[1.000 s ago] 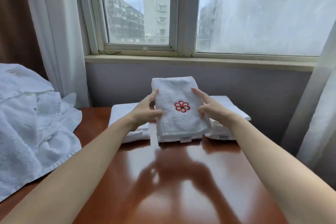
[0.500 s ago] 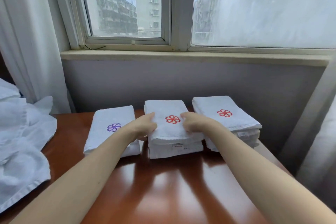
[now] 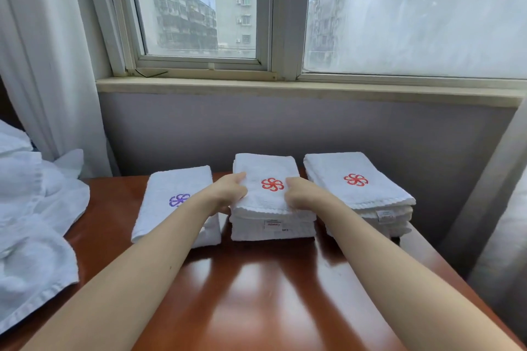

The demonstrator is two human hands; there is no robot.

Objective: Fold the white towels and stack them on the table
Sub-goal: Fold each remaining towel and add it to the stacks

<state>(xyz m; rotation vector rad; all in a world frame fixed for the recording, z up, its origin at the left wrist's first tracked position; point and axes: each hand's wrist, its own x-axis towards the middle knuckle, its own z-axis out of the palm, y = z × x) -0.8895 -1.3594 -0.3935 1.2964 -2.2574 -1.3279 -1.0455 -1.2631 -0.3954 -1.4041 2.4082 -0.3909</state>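
Three piles of folded white towels stand in a row at the far edge of the brown table [image 3: 256, 293]. The left folded towel [image 3: 171, 188] bears a purple flower. The middle stack [image 3: 273, 229] and the right stack [image 3: 362, 194] have red flowers on top. My left hand [image 3: 228, 191] grips the left edge of the middle stack's top towel [image 3: 271, 196], thumb on top. My right hand [image 3: 299, 194] grips the same towel right of its flower, fingers curled. A heap of unfolded white towels [image 3: 31, 222] lies at the left.
A grey wall and window sill [image 3: 285, 88] rise straight behind the stacks. White curtains [image 3: 42, 51] hang at the left and at the right edge. The table's right edge runs just beside the right stack. Polished wood lies between me and the stacks.
I have lowered the folded red-flower towel from the air onto the middle stack. Both hands have stayed on it, and my view has shifted a little left.
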